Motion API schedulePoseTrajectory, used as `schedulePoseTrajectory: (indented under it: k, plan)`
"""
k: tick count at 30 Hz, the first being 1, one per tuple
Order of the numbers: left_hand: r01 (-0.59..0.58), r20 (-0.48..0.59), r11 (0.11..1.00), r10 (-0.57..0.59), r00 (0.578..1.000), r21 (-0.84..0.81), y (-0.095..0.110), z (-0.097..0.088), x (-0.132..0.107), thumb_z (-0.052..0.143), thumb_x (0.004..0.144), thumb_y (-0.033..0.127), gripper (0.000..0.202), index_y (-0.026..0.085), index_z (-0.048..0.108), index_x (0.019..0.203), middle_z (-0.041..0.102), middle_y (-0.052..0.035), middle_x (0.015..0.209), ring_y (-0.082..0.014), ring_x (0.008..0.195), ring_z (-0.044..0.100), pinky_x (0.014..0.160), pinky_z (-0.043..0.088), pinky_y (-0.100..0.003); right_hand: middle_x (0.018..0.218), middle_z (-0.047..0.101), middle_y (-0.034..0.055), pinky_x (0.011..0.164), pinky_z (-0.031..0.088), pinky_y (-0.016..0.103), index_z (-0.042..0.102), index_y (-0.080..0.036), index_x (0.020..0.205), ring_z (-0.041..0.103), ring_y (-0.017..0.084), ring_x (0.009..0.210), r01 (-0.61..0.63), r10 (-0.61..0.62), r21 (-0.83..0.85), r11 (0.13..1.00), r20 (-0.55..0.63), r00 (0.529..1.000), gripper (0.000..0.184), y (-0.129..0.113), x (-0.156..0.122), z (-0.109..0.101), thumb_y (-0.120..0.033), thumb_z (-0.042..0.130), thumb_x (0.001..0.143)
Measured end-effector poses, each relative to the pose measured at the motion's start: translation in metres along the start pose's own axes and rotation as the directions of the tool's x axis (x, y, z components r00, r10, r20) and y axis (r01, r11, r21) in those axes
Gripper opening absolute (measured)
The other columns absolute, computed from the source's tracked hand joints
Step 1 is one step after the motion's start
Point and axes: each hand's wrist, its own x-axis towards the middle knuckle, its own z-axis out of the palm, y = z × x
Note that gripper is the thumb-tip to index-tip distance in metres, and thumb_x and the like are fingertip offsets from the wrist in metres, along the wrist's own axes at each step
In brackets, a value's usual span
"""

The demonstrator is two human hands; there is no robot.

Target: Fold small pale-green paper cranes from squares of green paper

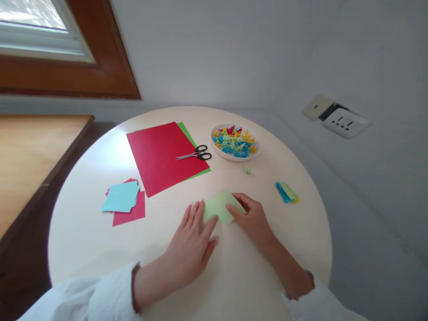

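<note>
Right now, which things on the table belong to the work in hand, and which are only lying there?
In the work now:
light green paper
left hand, fingers on it
right hand, gripping its edge

Apparently just lying by:
scissors, on the red sheet
light blue square, on red papers
dish of folded pieces

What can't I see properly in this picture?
In the head view:
Pale green paper sheet: right hand covers part.
Bright green paper sheet: mostly hidden under the large red paper sheet.
Tiny pale green folded paper: too small to tell its shape.
Round white table: near edge cut off at picture's bottom.
</note>
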Motion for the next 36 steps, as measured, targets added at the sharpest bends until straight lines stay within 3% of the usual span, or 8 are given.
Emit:
schedulePoseTrajectory:
  k: [5, 8, 10, 13, 18, 24, 32, 36]
  plan:
    - [0.007, -0.096, 1.000, -0.008, 0.995, -0.009, -0.002, -0.006, 0.004, 0.046, 0.087, 0.027, 0.033, 0.012, 0.051, 0.115, 0.052, -0.0210, 0.128, -0.0314, 0.124, 0.044, 0.104, 0.031, -0.053, 0.078, 0.067, 0.0048, 0.063, 0.049, 0.031, 0.065, -0.016, 0.081, 0.061, 0.020, 0.072, 0.052, -0.052, -0.008, 0.999, -0.030, 0.998, 0.017, -0.006, -0.003, 0.000, -0.031, 0.062, 0.072]
    - [0.058, -0.234, 0.997, -0.069, 0.970, -0.051, -0.008, -0.010, 0.009, 0.047, 0.086, 0.025, 0.033, 0.011, 0.047, 0.116, 0.056, -0.0178, 0.123, -0.0276, 0.120, 0.048, 0.106, 0.029, -0.052, 0.075, 0.065, 0.0031, 0.065, 0.048, 0.031, 0.064, -0.019, 0.076, 0.060, 0.018, 0.072, 0.228, -0.237, -0.085, 0.970, -0.125, 0.963, 0.008, -0.008, -0.005, 0.002, -0.027, 0.061, 0.075]
    - [0.078, -0.328, 0.990, -0.112, 0.938, -0.115, -0.014, -0.011, 0.012, 0.052, 0.084, 0.025, 0.041, 0.011, 0.042, 0.121, 0.057, -0.0168, 0.120, -0.0262, 0.114, 0.052, 0.102, 0.035, -0.048, 0.076, 0.064, 0.0028, 0.068, 0.048, 0.032, 0.065, -0.021, 0.077, 0.059, 0.018, 0.074, 0.397, -0.423, -0.167, 0.903, -0.174, 0.889, 0.005, -0.008, -0.006, 0.002, -0.021, 0.060, 0.076]
    - [0.061, -0.440, 0.983, -0.133, 0.888, -0.175, -0.025, -0.010, 0.015, 0.057, 0.081, 0.026, 0.047, 0.017, 0.040, 0.124, 0.054, -0.0143, 0.120, -0.0259, 0.111, 0.051, 0.092, 0.044, -0.043, 0.077, 0.061, 0.0027, 0.067, 0.049, 0.032, 0.067, -0.023, 0.079, 0.058, 0.017, 0.075, 0.611, -0.666, -0.279, 0.741, -0.185, 0.723, 0.013, -0.008, -0.006, 0.002, -0.013, 0.061, 0.074]
    - [-0.010, -0.477, 0.989, -0.062, 0.877, -0.148, -0.038, -0.005, 0.020, 0.056, 0.083, 0.024, 0.032, 0.023, 0.052, 0.115, 0.052, -0.0104, 0.117, -0.0253, 0.110, 0.049, 0.092, 0.042, -0.043, 0.079, 0.060, 0.0032, 0.068, 0.048, 0.032, 0.067, -0.023, 0.082, 0.056, 0.018, 0.078, 0.733, -0.806, -0.382, 0.563, -0.055, 0.590, 0.022, -0.007, -0.004, 0.003, -0.005, 0.058, 0.074]
    - [-0.078, -0.312, 0.991, 0.041, 0.949, -0.105, -0.044, 0.004, 0.023, 0.057, 0.078, 0.017, 0.029, 0.022, 0.060, 0.107, 0.056, -0.0094, 0.114, -0.0249, 0.105, 0.050, 0.090, 0.040, -0.041, 0.080, 0.061, 0.0048, 0.073, 0.047, 0.034, 0.067, -0.020, 0.079, 0.054, 0.019, 0.080, 0.742, -0.778, -0.421, 0.522, 0.120, 0.616, 0.023, -0.002, -0.001, 0.006, -0.002, 0.054, 0.073]
    - [-0.059, -0.128, 0.995, 0.048, 0.991, -0.083, -0.042, 0.002, 0.023, 0.050, 0.078, 0.010, 0.022, 0.017, 0.065, 0.092, 0.066, -0.0081, 0.096, -0.0219, 0.092, 0.057, 0.085, 0.038, -0.040, 0.079, 0.064, 0.0059, 0.075, 0.045, 0.034, 0.066, -0.018, 0.079, 0.054, 0.019, 0.080, 0.755, -0.715, -0.405, 0.516, 0.282, 0.639, 0.019, 0.001, -0.002, 0.010, -0.002, 0.056, 0.074]
    - [-0.018, -0.127, 0.991, 0.001, 0.992, -0.133, -0.042, 0.002, 0.021, 0.047, 0.085, 0.020, 0.019, 0.018, 0.065, 0.087, 0.068, -0.0064, 0.093, -0.0212, 0.090, 0.057, 0.085, 0.035, -0.040, 0.085, 0.066, 0.0067, 0.078, 0.046, 0.034, 0.065, -0.018, 0.084, 0.057, 0.019, 0.084, 0.670, -0.615, -0.355, 0.652, 0.268, 0.741, 0.013, 0.003, 0.000, 0.009, -0.011, 0.059, 0.077]
